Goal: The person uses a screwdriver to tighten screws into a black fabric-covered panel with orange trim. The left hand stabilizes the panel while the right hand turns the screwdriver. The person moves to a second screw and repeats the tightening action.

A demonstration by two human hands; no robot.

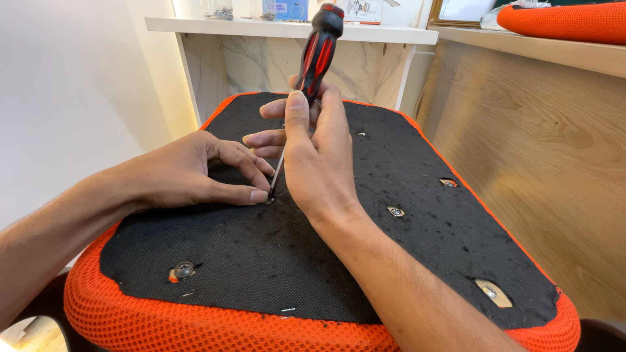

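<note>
Right hand (pixel 319 163) gripped red-black screwdriver (pixel 317 52), tip down on upturned orange seat cushion's black underside (pixel 365 261). Left hand (pixel 189 173) pinched around the tip. Looked mid-job: that fastener in hand, other metal fittings (pixel 395 211) already seated, their tightness unclear.

Two hands (pixel 195 173), one screwdriver (pixel 318 49), two orange seat cushions (pixel 163 322).

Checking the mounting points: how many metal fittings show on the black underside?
4 clearly: near-left fitting, centre fitting, right-edge fitting, near-right fitting. The right hand and left hand may hide more.
</note>
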